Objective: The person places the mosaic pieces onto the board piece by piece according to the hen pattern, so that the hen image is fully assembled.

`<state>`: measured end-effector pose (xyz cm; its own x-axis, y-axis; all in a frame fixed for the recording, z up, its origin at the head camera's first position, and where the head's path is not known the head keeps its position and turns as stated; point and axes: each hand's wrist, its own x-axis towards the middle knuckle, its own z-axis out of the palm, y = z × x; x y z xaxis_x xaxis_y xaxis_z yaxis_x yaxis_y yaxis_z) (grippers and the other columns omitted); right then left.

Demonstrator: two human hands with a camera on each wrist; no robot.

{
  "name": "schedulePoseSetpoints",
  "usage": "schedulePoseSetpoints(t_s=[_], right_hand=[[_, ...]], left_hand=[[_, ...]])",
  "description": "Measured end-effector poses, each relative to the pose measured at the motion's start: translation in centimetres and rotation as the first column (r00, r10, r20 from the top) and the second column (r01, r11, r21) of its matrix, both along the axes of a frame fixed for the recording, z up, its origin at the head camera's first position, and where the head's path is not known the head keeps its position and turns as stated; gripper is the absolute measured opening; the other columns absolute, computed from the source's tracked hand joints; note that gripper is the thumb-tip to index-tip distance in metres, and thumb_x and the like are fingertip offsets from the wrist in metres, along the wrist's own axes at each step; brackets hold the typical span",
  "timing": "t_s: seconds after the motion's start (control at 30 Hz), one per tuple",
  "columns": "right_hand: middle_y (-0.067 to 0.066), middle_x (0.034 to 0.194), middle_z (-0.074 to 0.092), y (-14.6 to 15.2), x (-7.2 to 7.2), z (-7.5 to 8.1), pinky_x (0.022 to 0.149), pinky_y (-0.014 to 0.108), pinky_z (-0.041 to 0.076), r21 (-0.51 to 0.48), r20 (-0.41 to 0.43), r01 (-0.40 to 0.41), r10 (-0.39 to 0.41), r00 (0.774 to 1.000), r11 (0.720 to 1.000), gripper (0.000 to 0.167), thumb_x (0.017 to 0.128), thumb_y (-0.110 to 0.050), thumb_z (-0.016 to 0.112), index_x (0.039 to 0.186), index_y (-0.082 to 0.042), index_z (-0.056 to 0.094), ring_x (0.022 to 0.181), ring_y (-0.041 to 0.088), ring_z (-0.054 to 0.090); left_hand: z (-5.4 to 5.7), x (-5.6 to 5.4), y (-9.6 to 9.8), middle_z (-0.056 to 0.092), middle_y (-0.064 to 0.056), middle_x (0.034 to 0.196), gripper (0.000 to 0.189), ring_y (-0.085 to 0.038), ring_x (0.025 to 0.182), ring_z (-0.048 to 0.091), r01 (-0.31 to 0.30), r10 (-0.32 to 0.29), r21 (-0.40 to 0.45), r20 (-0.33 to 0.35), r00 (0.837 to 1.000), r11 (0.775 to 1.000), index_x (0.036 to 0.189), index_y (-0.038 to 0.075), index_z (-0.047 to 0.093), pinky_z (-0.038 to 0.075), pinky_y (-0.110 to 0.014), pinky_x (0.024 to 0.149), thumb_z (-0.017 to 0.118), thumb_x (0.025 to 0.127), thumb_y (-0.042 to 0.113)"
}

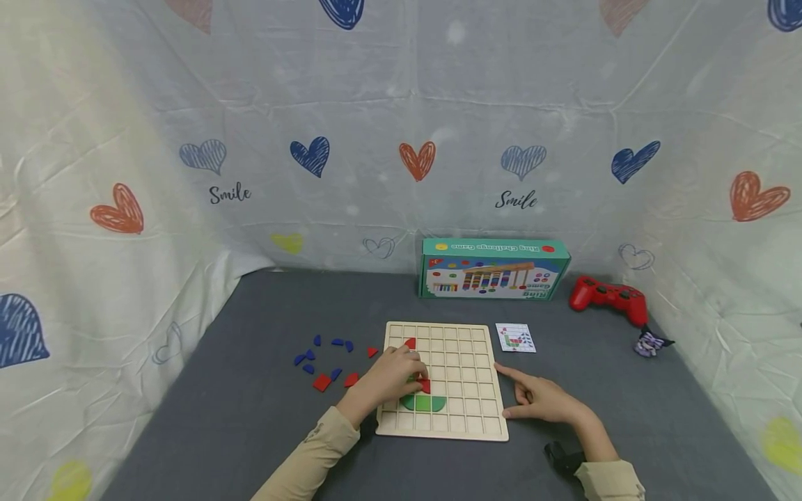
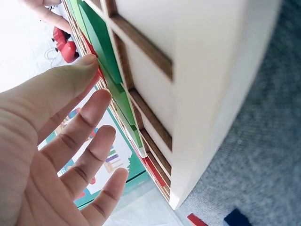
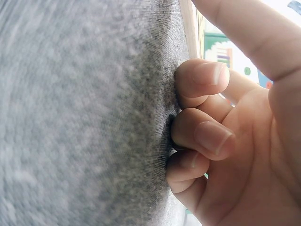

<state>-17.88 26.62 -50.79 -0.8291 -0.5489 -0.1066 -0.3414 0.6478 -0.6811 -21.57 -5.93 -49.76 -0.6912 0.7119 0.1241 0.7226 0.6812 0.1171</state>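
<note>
A wooden grid board (image 1: 468, 362) lies on the dark grey cloth. My left hand (image 1: 393, 376) is over its left part, thumb and index finger pinching a red piece (image 1: 425, 385) at a cell. Just below that, a light green square (image 1: 422, 403) sits between darker green rounded pieces (image 1: 439, 403) in the grid. Another red piece (image 1: 410, 343) lies in a cell higher up, beyond the fingers. My right hand (image 1: 545, 399) touches the board's right edge with extended index finger and thumb; its other fingers (image 3: 202, 134) are curled against the cloth, holding nothing.
Loose blue pieces (image 1: 309, 369) and red pieces (image 1: 321, 383) are scattered left of the board. A pattern card (image 1: 516, 338) lies by its upper right corner. Behind stand a game box (image 1: 495, 271) and a red game controller (image 1: 608, 299) with a small figure charm (image 1: 649, 343).
</note>
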Motion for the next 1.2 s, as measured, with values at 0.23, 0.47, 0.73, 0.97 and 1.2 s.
schedulePoseSetpoints(t_s=[0.23,0.47,0.73,0.97,1.2], right_hand=[[-0.007,0.065,0.044,0.0,0.0,-0.1,0.049,0.018,0.031,-0.004,0.002,-0.001,0.001,1.000,1.000,0.082,0.078,-0.039,0.072,0.144,-0.008,0.033,0.052,-0.001,0.036],[-0.007,0.065,0.044,0.1,-0.1,-0.1,0.049,0.018,0.030,0.001,0.012,0.002,-0.002,1.000,1.000,0.082,0.078,-0.039,0.072,0.144,-0.010,0.033,0.051,0.000,0.036],[-0.007,0.065,0.045,0.1,-0.1,-0.2,0.049,0.018,0.031,0.003,0.005,0.002,-0.002,1.000,1.000,0.082,0.077,-0.040,0.072,0.144,-0.009,0.033,0.051,0.000,0.036],[-0.008,0.064,0.044,0.1,0.0,-0.2,0.049,0.019,0.030,0.011,0.005,0.010,-0.010,1.000,1.000,0.083,0.077,-0.040,0.072,0.144,-0.010,0.034,0.052,0.000,0.036],[-0.007,0.065,0.045,0.2,-0.1,-0.3,0.049,0.018,0.030,0.002,0.014,0.005,-0.005,1.000,1.000,0.083,0.077,-0.040,0.072,0.144,-0.010,0.034,0.052,0.000,0.036]], left_hand=[[-0.2,-0.1,-0.4,0.062,0.011,0.092,0.011,-0.010,0.092,0.053,-0.008,0.008,0.017,0.008,1.000,1.000,0.092,0.028,0.071,0.044,-0.039,0.086,0.069,0.083,0.033],[-0.1,0.1,-1.5,0.064,0.011,0.097,0.011,-0.011,0.092,0.053,-0.035,0.035,0.049,0.009,0.999,0.998,0.093,0.028,0.071,0.044,-0.038,0.083,0.069,0.083,0.032],[0.0,0.5,-3.1,0.064,0.010,0.097,0.015,-0.012,0.091,0.053,-0.066,0.065,0.094,0.014,0.998,0.993,0.095,0.027,0.071,0.043,-0.042,0.085,0.069,0.082,0.033],[0.2,1.1,-4.9,0.063,0.009,0.097,0.014,-0.011,0.086,0.050,-0.093,0.089,0.137,0.032,0.996,0.986,0.095,0.024,0.071,0.041,-0.044,0.087,0.070,0.082,0.028],[0.0,1.2,-6.7,0.061,0.009,0.091,0.015,-0.011,0.082,0.047,-0.110,0.106,0.150,0.035,0.994,0.983,0.096,0.024,0.071,0.041,-0.045,0.085,0.072,0.081,0.027]])
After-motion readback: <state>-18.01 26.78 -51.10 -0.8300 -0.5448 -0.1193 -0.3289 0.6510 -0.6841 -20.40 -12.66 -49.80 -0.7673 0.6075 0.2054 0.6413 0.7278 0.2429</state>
